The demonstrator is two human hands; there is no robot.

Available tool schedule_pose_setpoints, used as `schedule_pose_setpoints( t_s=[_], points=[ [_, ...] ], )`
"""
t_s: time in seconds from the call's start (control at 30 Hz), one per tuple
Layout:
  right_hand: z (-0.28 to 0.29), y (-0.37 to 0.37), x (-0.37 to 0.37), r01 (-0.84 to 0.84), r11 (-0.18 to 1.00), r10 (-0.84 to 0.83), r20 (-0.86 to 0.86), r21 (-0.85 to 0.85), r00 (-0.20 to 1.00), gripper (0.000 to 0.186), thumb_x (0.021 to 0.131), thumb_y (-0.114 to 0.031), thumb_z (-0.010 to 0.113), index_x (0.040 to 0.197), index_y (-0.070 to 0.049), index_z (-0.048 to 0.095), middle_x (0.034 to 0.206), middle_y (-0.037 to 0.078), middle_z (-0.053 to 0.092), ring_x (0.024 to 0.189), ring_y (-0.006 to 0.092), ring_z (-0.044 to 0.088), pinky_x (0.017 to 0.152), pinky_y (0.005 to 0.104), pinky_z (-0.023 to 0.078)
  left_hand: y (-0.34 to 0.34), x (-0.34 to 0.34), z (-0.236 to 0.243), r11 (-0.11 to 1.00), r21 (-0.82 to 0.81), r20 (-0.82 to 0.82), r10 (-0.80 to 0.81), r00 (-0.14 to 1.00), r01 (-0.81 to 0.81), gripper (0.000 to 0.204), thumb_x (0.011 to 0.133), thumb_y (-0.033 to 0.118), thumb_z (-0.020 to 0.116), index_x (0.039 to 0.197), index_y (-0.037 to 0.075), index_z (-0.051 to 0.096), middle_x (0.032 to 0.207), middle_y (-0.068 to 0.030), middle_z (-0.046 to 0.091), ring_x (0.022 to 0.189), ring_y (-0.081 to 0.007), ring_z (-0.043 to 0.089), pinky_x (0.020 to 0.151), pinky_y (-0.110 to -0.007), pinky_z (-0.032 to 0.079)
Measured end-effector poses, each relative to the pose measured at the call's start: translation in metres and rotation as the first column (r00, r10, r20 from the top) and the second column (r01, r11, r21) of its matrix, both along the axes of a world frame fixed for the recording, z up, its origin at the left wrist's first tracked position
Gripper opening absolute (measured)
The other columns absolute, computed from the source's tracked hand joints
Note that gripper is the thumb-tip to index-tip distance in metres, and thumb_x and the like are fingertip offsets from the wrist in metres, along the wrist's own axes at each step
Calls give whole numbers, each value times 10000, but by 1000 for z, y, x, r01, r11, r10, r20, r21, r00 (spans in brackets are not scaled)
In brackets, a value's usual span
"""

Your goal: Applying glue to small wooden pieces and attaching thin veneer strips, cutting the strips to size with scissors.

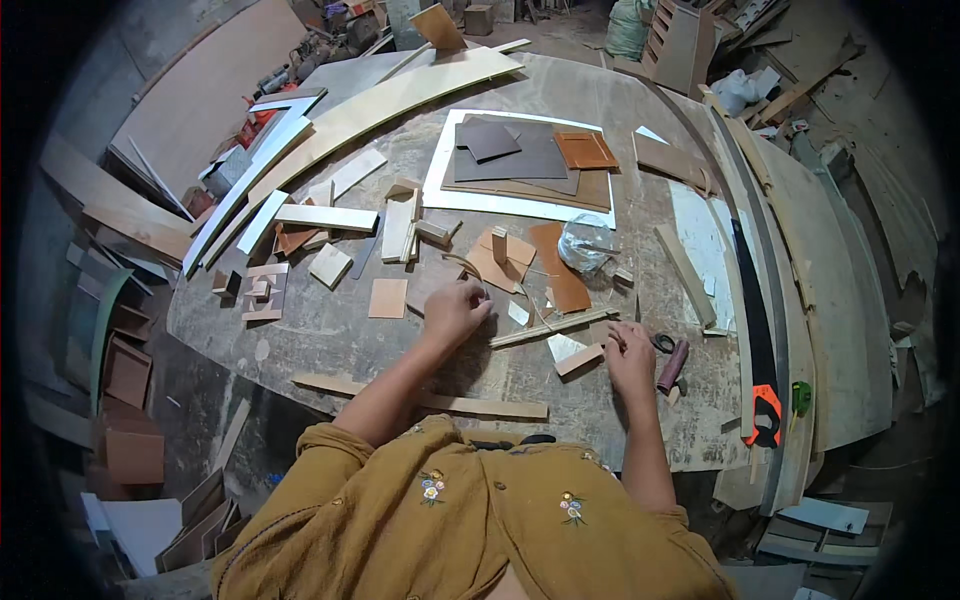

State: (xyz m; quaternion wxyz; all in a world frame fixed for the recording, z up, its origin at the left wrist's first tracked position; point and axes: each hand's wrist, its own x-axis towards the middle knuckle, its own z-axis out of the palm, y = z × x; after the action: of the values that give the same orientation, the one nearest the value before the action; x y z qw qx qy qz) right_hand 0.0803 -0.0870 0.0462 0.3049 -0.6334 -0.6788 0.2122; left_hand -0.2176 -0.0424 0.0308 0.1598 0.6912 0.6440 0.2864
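My left hand (457, 312) is over the middle of the worktable, its fingers curled together. A thin curved brown strip (463, 264) shows just beyond the fingertips; whether they grip it I cannot make out. My right hand (630, 358) is lower and to the right, fingers bent inward, and what is in them is hidden. Beside it lie a small wood block (579, 360) and a white offcut (565, 346). Between the hands and a little farther off rests a narrow wood strip (545, 331). A dark red cylinder (673, 366) and a black ring-shaped piece (662, 343) lie right of my right hand.
Beyond my hands are a clear plastic bag (586, 244), orange-brown sheets (559, 270) and dark panels (530, 153) on a white board (437, 187). Wood blocks (398, 228) crowd the left. A handsaw (760, 330) and green tape measure (800, 398) lie far right. A long strip (480, 406) lies near the front edge.
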Motion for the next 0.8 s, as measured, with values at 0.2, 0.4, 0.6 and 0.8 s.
schedule_pose_setpoints(
  t_s=[0.2, 0.4, 0.6, 0.8],
  points=[
    [12, 2, -8, 51, 984, -13, -219, 171, 976, 225, 779, -23, 543, 986, 5, 628, 962, 155, 600, 826, 254, 606, 690, 309, 488, -9, 0, 16, 953, -260, 789, 117, 603, 155, 152, 776, 111, 650, 801, -38, 642, 688, -35, 618, 590, -93, 558, 549, -230, 439],
    [20, 1, -41, -198, 980, 148, -602, -17, 785, 206, 873, -133, 548, 940, 39, 642, 844, 83, 650, 716, 118, 579, 639, 238, 456, -40, 6, 50, 887, -291, 933, 180, 313, 358, 106, 813, 103, 633, 831, 0, 612, 688, -16, 587, 589, -70, 495, 529, -206, 373],
    [50, 5, -86, -392, 905, 88, -829, -165, 552, 238, 873, -200, 589, 1008, -9, 632, 683, -19, 545, 596, 41, 484, 543, 190, 404, -60, 21, 59, 833, -174, 938, -22, 346, 525, 104, 847, 97, 606, 864, -5, 592, 713, -19, 582, 614, -80, 523, 553, -223, 422],
    [66, 17, -76, -318, 944, 57, -904, -89, 424, 187, 835, -120, 621, 990, -19, 642, 682, -46, 556, 557, 18, 443, 506, 163, 363, -69, 18, 63, 823, -217, 902, -37, 431, 525, 73, 851, 62, 587, 872, -8, 582, 731, -17, 586, 650, -79, 553, 590, -225, 462]
  ],
)
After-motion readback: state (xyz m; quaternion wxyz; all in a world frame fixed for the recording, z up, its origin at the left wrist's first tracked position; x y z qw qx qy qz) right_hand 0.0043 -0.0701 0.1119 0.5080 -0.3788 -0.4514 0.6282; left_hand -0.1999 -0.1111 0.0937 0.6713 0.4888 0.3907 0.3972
